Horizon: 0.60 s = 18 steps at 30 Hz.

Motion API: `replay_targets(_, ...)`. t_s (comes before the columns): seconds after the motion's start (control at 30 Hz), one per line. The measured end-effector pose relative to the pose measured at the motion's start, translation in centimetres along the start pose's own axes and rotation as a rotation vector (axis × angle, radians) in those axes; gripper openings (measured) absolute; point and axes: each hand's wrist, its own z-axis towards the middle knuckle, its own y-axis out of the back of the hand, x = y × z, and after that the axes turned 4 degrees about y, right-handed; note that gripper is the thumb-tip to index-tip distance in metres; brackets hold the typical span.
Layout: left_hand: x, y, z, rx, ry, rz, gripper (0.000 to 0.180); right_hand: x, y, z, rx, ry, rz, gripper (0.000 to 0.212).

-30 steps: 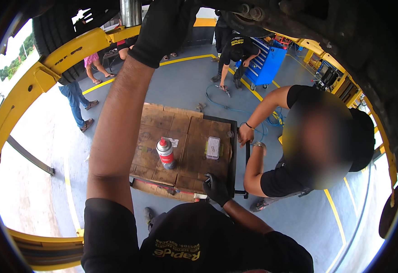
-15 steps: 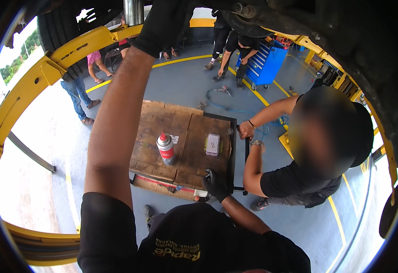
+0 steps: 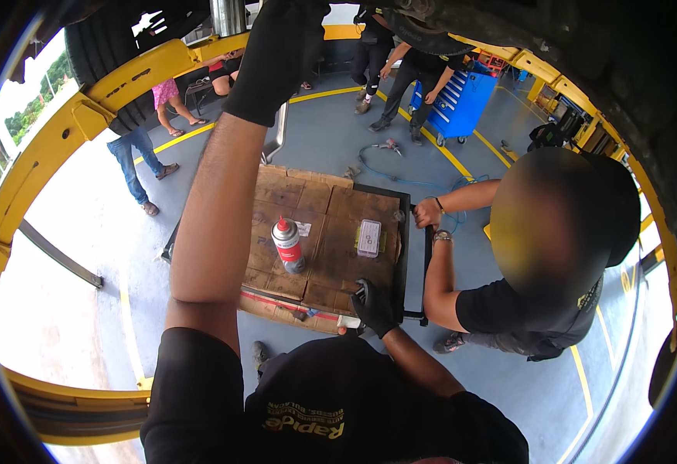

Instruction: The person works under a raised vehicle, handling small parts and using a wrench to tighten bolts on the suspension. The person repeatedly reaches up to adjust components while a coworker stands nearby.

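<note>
My left hand [image 3: 280,58], in a black glove, is raised to the dark vehicle underside at the top; its fingers are lost in shadow. Low beside the cart's near edge is my right hand [image 3: 375,308], also black-gloved. Its fingers are curled, with a small greyish thing at them that I cannot make out. Stained cardboard [image 3: 319,267] covers the cart top. On it stand a spray can [image 3: 288,249] with a red cap and, to its right, a small clear plastic box [image 3: 368,237]. A white object [image 3: 347,322] shows at the near edge by my right hand.
A co-worker [image 3: 501,301] at the right grips the cart's black handle [image 3: 418,263]. Yellow lift arms [image 3: 37,174] curve around. Behind are a blue tool cabinet [image 3: 458,100], an air hose [image 3: 385,182] on the floor and several people. A tyre [image 3: 95,54] hangs upper left.
The view has shifted slightly, and the cart appears a little further right. My left forearm still reaches up. By the blue cabinet, a bent-over person has straightened. A shiny metal bar now shows beside my left forearm.
</note>
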Motion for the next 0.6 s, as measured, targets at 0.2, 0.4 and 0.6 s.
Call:
replay_targets(0.2, 1.4, -0.6, 1.4, -0.01, -0.03, -0.07, 0.04, 0.6, 0.6, -0.1, 0.057, -0.108, 0.001, 0.046)
replay_targets(0.4, 3.5, -2.6, 2.7, -0.297, -0.244, 0.086, 0.034, 0.2, 0.1, 0.1, 0.013, -0.018, -0.009, 0.044)
replay_targets(0.6, -5.0, -0.9, 2.1, 0.063, 0.957, -1.065, 0.032, 0.1, 0.6, -0.2, 0.03, -0.046, -0.017, 0.044)
